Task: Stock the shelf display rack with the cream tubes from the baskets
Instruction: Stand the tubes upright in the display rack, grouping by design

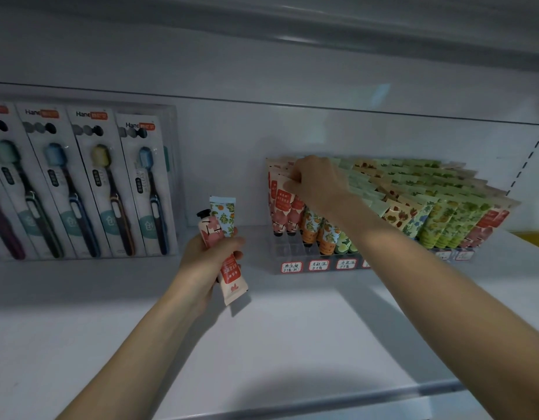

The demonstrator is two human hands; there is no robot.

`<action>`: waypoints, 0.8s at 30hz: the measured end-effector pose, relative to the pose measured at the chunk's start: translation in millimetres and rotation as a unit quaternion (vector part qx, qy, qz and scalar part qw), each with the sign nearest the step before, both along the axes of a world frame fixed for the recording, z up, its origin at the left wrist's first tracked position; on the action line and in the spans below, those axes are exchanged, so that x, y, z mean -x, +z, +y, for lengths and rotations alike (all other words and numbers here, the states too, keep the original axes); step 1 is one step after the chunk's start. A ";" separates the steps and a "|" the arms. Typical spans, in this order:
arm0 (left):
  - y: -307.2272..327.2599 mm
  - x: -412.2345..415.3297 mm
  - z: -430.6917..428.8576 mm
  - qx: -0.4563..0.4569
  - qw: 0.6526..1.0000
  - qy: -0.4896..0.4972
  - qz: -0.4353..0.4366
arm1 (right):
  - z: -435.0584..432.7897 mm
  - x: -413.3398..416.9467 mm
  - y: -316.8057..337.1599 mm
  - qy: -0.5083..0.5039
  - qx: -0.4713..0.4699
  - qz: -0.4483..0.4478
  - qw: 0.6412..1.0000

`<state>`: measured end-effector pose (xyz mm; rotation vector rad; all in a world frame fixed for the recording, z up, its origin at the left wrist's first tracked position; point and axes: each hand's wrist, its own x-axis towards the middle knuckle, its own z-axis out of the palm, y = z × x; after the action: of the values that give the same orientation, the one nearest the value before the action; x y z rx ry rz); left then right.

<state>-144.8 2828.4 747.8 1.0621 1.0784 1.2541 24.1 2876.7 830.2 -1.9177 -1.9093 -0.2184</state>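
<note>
**White shelf with display rack, viewed from the head camera.** We see a white shelf carrying a clear case of carded toothbrushes at its left. At its right stands a clear display rack with handwritten, red-bordered labels along its front.

The rack holds the cream tubes cap-down and crimped ends up, in close columns that lean back toward the wall. From the left, we note pink floral prints, then orange-fruit and green-fruit prints. Yellow-green prints fill the middle, and red-pink ones stand at the far right.

The right hand reaches over the rack's left end. Its fingers curl onto the crimped tops of the racked pink tubes, with the thumb against the front of one.

The left hand, between the toothbrush case and the rack and apart from both, grips two loose tubes.
- **Pink tube:** it has a red label panel, with its black cap up and its crimped end pointing down.
- **Pale blue tube:** it is printed with orange fruit and green leaves, and stands crimped end up.
</note>
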 end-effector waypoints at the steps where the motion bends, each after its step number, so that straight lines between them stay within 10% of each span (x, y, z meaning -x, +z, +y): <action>1: -0.1 -0.2 0.0 0.000 1.000 -0.001 0.000 | -0.5 0.5 1.4 -0.010 0.000 -0.015 1.000; 24: -2.3 1.9 -0.1 -0.003 1.000 -0.010 0.011 | -1.1 -0.4 7.4 0.015 0.015 0.011 1.000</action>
<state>-146.7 2828.4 745.6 1.0909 1.0784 1.2344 24.5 2875.6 837.6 -1.9012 -1.9374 -0.1604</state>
